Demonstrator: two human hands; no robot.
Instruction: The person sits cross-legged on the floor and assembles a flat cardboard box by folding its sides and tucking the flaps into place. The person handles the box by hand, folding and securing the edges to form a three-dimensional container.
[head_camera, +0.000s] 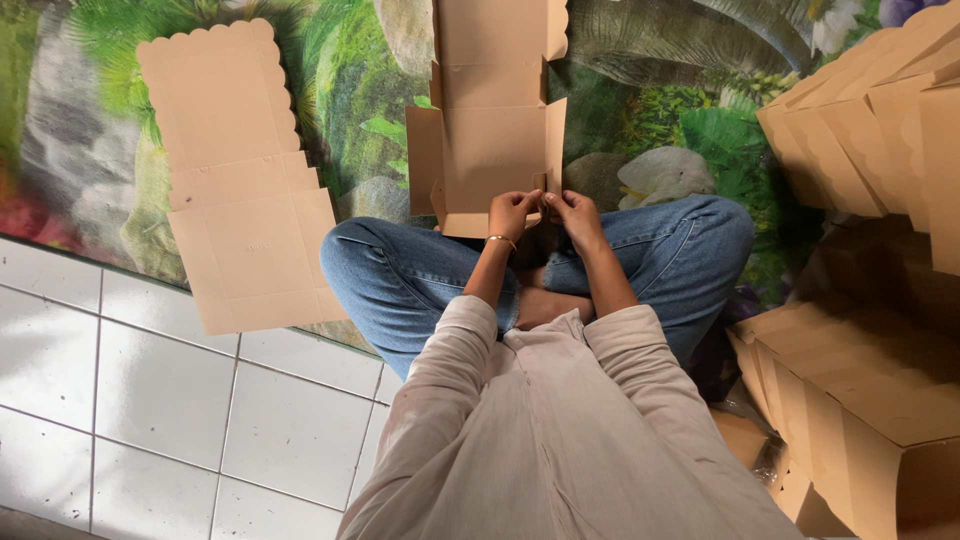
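Matt brown cardboard box blank (497, 150) (smooth, creased) lies on a glossy printed mat (660, 110) beside shiny white tiles (150, 400).

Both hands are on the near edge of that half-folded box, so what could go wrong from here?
1. The left hand and right hand pinch one small tab on the half-folded brown cardboard box; it may crease or tear.
2. The box's far end lies unsupported on the leafy printed mat, so raised side flaps might spring flat.
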